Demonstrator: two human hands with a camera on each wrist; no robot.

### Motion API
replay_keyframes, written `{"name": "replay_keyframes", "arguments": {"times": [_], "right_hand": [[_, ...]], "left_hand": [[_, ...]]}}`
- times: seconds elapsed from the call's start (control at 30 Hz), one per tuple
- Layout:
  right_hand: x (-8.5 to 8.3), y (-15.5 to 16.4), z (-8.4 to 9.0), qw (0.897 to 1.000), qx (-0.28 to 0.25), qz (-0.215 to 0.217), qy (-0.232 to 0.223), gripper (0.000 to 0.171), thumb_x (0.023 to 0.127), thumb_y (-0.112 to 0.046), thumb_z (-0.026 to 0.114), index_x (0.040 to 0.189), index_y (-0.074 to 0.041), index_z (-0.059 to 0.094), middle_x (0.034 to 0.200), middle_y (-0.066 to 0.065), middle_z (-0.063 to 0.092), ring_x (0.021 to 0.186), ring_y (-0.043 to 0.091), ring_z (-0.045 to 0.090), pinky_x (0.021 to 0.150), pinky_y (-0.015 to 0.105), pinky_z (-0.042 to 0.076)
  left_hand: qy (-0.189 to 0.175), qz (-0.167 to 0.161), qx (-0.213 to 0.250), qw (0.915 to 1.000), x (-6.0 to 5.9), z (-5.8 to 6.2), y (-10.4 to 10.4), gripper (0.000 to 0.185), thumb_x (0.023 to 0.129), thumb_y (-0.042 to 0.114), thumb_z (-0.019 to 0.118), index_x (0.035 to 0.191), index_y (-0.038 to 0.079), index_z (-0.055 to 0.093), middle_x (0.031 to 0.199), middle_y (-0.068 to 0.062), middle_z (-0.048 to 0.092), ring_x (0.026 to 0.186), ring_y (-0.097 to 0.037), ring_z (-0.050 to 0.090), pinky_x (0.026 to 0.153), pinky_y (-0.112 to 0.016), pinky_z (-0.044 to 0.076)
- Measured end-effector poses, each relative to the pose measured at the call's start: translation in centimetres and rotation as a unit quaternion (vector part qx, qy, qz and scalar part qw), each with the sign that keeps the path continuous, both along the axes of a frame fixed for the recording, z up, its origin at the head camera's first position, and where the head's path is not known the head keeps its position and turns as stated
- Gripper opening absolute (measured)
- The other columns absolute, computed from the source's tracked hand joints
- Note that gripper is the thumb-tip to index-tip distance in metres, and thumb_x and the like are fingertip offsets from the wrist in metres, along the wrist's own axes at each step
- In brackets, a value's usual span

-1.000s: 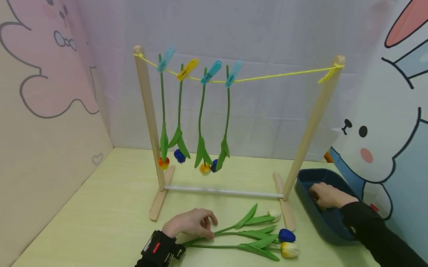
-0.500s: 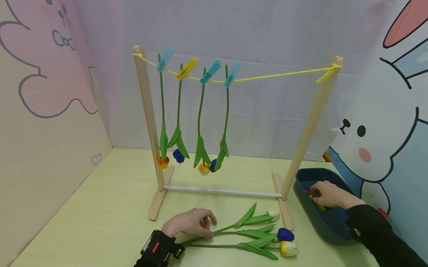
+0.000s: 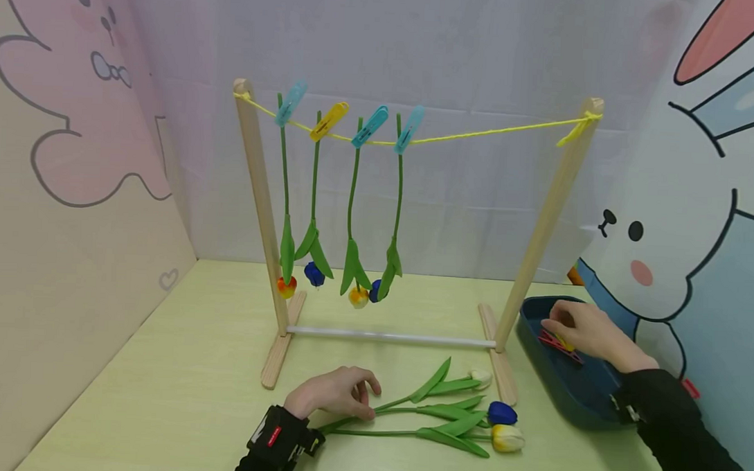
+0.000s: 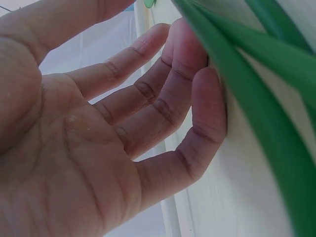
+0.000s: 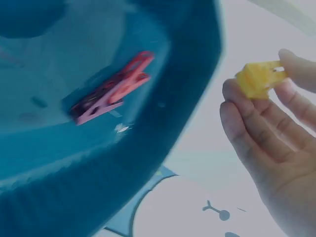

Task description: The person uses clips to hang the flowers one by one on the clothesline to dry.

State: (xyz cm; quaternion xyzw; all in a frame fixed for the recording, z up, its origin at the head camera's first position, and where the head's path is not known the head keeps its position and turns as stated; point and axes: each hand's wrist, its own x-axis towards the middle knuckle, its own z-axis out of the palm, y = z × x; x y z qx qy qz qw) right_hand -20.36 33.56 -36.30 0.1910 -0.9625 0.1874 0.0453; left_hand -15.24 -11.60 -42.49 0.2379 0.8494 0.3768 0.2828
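Observation:
My right hand (image 3: 588, 334) is raised over the dark blue tub (image 3: 537, 369), pinching a yellow clothespin (image 5: 256, 79) between thumb and fingers. Below it in the tub lies a red clothespin (image 5: 116, 89). My left hand (image 3: 334, 392) rests on the table, fingers loosely bent and grasping nothing, beside the green stems of several artificial tulips. Of these, a white tulip (image 3: 481, 379), a blue tulip (image 3: 502, 412) and a yellow-white tulip (image 3: 507, 438) point right. In the left wrist view the fingertips are close to a stem (image 4: 256, 118); whether they touch it I cannot tell.
A wooden frame (image 3: 542, 227) stands behind the hands, a yellow string (image 3: 493, 133) tied between its posts. Several tulips hang head-down from it by blue clothespins (image 3: 371, 127) and a yellow clothespin (image 3: 329, 121). A white crossbar (image 3: 392, 337) joins the feet.
My right hand has lifted out of the tub bottom with the yellow clothespin, uncovering the red one below. My left hand and the tulips are still.

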Motion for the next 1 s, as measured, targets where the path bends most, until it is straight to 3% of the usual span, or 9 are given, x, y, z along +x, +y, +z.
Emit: {"name": "replay_keyframes", "arguments": {"times": [0.1, 0.27, 0.33, 0.4, 0.53, 0.6, 0.73, 0.83, 1.0], "right_hand": [[0.6, -0.4, 0.8, 0.999, -0.025, -0.023, 0.019, 0.020, 0.097, -0.020, 0.067, 0.104, -0.002, 0.061, 0.073, 0.002, 0.062, 0.059, 0.007, 0.053, 0.056, 0.025, 0.044], [1.8, -1.2, 1.8, 0.993, -0.071, -0.066, 0.062, 0.041, 0.097, -0.021, 0.069, 0.126, 0.005, 0.055, 0.098, 0.025, 0.069, 0.081, 0.035, 0.071, 0.068, 0.043, 0.059], [2.2, -1.4, 1.8, 0.989, -0.090, -0.080, 0.087, 0.042, 0.096, -0.020, 0.070, 0.126, 0.005, 0.057, 0.101, 0.029, 0.070, 0.083, 0.040, 0.072, 0.067, 0.040, 0.060], [2.5, -1.6, 1.6, 0.984, -0.115, -0.096, 0.101, 0.041, 0.095, -0.022, 0.071, 0.125, 0.004, 0.060, 0.102, 0.029, 0.070, 0.081, 0.033, 0.073, 0.065, 0.030, 0.059], [2.6, -1.8, 0.2, 0.965, -0.193, -0.136, 0.110, 0.041, 0.095, -0.029, 0.072, 0.125, -0.003, 0.066, 0.104, 0.021, 0.072, 0.079, 0.012, 0.069, 0.066, 0.011, 0.049], [2.5, -2.2, -0.9, 0.953, -0.240, -0.151, 0.110, 0.039, 0.094, -0.032, 0.072, 0.126, -0.009, 0.068, 0.103, 0.005, 0.073, 0.083, 0.000, 0.064, 0.071, 0.007, 0.047], [3.0, -4.0, -1.4, 0.933, -0.314, -0.123, 0.124, 0.031, 0.095, -0.024, 0.072, 0.123, -0.011, 0.070, 0.096, -0.026, 0.065, 0.085, -0.014, 0.059, 0.076, 0.001, 0.046], [3.7, -5.9, -0.4, 0.927, -0.344, -0.088, 0.124, 0.027, 0.096, -0.013, 0.069, 0.121, -0.002, 0.067, 0.093, -0.030, 0.063, 0.083, -0.013, 0.061, 0.074, 0.004, 0.050], [4.1, -7.9, -0.1, 0.913, -0.386, -0.069, 0.116, 0.027, 0.096, 0.000, 0.065, 0.121, 0.008, 0.062, 0.091, -0.027, 0.063, 0.077, -0.008, 0.065, 0.068, 0.010, 0.054]], "left_hand": [[0.002, 0.001, 0.000, 1.0000, 0.0, -0.1, 0.0, 0.027, 0.088, 0.010, 0.077, 0.112, 0.006, 0.066, 0.083, -0.001, 0.063, 0.073, -0.012, 0.056, 0.066, -0.024, 0.042], [0.003, 0.006, -0.003, 1.0000, 0.0, -0.3, 0.2, 0.025, 0.087, 0.010, 0.078, 0.109, 0.006, 0.067, 0.082, 0.000, 0.063, 0.073, -0.012, 0.056, 0.066, -0.024, 0.042], [0.006, 0.007, -0.005, 0.9999, 0.0, -0.4, 0.3, 0.022, 0.087, 0.010, 0.078, 0.106, 0.006, 0.067, 0.082, 0.001, 0.062, 0.073, -0.012, 0.055, 0.065, -0.023, 0.042], [0.012, 0.007, -0.006, 0.9999, 0.1, -0.4, 0.3, 0.020, 0.088, 0.011, 0.078, 0.104, 0.005, 0.068, 0.081, 0.001, 0.062, 0.073, -0.012, 0.054, 0.065, -0.023, 0.041], [0.027, 0.006, -0.009, 0.9996, 0.2, -0.3, 0.3, 0.016, 0.089, 0.012, 0.076, 0.100, 0.003, 0.069, 0.080, 0.000, 0.060, 0.072, -0.012, 0.052, 0.064, -0.023, 0.039], [0.033, 0.008, -0.012, 0.9993, 0.3, -0.2, 0.5, 0.016, 0.089, 0.013, 0.076, 0.099, 0.002, 0.069, 0.080, 0.000, 0.059, 0.072, -0.013, 0.051, 0.064, -0.023, 0.039], [0.041, 0.020, -0.020, 0.9987, 0.6, -0.2, 0.7, 0.014, 0.089, 0.014, 0.076, 0.097, 0.004, 0.069, 0.079, 0.001, 0.058, 0.071, -0.011, 0.050, 0.063, -0.023, 0.038], [0.049, 0.029, -0.025, 0.9981, 0.8, -0.2, 0.9, 0.012, 0.088, 0.014, 0.076, 0.094, 0.006, 0.069, 0.077, 0.002, 0.058, 0.069, -0.010, 0.049, 0.061, -0.023, 0.038], [0.069, 0.039, -0.035, 0.9963, 1.1, -0.2, 1.3, 0.012, 0.087, 0.015, 0.077, 0.092, 0.008, 0.068, 0.077, 0.002, 0.059, 0.068, -0.010, 0.050, 0.060, -0.024, 0.039]]}}
